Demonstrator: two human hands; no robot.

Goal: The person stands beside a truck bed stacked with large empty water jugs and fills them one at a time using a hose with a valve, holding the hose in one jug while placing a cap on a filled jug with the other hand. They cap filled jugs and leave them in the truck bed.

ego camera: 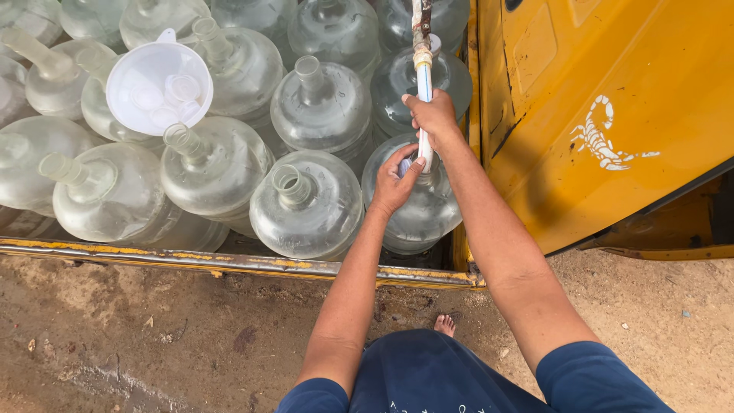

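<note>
- Right hand [433,116]: fingers clamped around white pipe [424,84].
- Left hand [394,186]: fingers curled at pipe's outlet, on clear jug [417,206] mouth.
- Funnel [159,86]: far left, resting among jugs.
- Best practice: keep outlet centred over mouth.

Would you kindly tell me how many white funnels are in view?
1: the white funnel lies atop the clear jugs at upper left. Others could be hidden outside the picture.

funnel [158,86] on jugs [306,203], pipe [424,92] right
</note>
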